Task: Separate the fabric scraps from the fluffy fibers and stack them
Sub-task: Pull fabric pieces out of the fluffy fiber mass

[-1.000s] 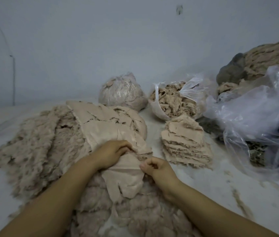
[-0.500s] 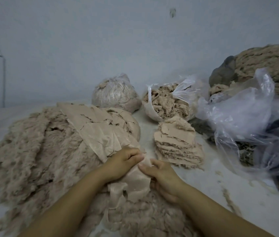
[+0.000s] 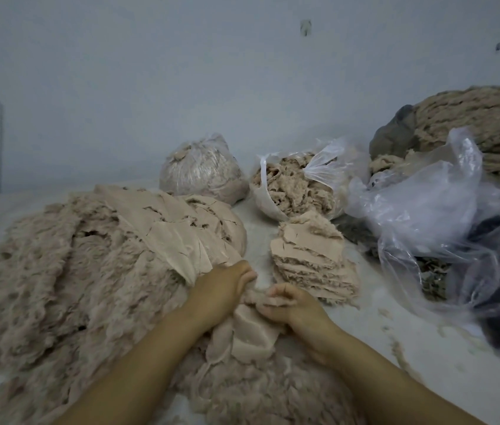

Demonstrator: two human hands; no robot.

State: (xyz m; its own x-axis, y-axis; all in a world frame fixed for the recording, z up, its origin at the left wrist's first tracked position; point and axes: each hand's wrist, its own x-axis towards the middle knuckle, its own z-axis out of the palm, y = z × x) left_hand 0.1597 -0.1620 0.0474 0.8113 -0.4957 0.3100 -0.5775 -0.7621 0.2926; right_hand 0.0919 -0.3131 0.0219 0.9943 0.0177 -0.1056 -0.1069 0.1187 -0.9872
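Where both hands [image 3: 261, 299] pinch it, fabric scrap [image 3: 250, 332] lengthwise toward the person.

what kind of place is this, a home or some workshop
Probably a small textile-scrap sorting workshop, not a home: a big heap of fluffy fibers, a neat stack of fabric scraps and an open plastic bag stuffed with fibers lie on a pale surface by a bare wall.
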